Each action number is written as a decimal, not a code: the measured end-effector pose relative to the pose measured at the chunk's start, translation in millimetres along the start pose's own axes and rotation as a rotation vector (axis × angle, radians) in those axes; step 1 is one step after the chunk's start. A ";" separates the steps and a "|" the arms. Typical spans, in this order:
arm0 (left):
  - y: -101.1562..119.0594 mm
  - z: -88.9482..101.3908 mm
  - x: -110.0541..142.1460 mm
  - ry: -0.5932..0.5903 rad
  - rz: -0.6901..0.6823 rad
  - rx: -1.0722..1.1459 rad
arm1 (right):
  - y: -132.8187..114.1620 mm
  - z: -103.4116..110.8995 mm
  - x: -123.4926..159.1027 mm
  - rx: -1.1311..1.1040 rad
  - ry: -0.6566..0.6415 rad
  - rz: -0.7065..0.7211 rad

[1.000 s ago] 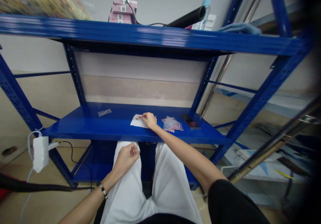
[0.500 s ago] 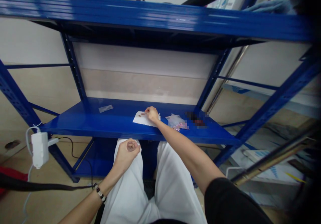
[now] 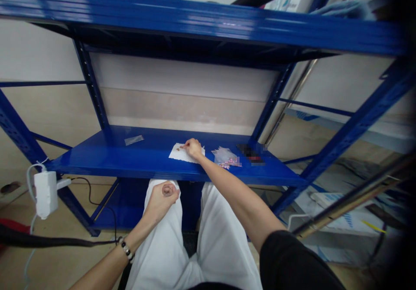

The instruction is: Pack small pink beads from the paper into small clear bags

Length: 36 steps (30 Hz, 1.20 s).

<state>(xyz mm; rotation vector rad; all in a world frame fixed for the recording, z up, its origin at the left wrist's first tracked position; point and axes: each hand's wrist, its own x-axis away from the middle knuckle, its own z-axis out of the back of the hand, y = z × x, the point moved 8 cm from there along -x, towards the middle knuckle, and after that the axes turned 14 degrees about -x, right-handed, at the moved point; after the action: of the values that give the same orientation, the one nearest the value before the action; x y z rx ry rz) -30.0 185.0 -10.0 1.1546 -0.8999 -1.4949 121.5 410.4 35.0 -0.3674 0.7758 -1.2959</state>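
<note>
While the right hand (image 3: 194, 148) sits on a white paper (image 3: 176, 154) on the blue shelf (image 3: 97, 163), its fingers (image 3: 185, 144) pinch together, with tiny brown bits (image 3: 181, 147) just left of them; the left hand (image 3: 160, 198), farther off, makes a fist over white pants (image 3: 221, 238).

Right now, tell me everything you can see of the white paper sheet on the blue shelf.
The thin white paper sheet lies flat on the glossy blue metal shelf, near its front edge. The person's right hand covers its right end, with the fingertips resting over the paper beside tiny brownish bits lying on it.
</note>
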 end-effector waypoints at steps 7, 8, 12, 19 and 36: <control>-0.3 5.1 -3.8 0.007 0.010 -0.027 | -52.9 21.1 45.0 -0.149 0.000 0.167; 1.8 5.1 -3.4 0.002 0.012 -0.028 | -68.5 21.8 63.0 -0.201 -0.037 0.256; 12.6 6.0 0.1 -0.012 0.014 -0.014 | -125.7 22.6 155.0 -0.273 -0.253 0.605; 28.7 13.0 8.1 -0.020 -0.033 0.016 | -157.6 24.6 209.1 0.053 -0.378 0.730; 24.7 -9.4 20.9 -0.257 0.053 0.378 | -148.1 32.1 162.3 0.084 -0.195 0.715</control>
<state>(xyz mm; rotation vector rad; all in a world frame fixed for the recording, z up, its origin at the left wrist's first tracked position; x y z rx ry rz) -15.3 159.4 6.2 1.2085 -1.4249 -1.4902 49.0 212.1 103.6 -0.1206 0.6026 -0.6075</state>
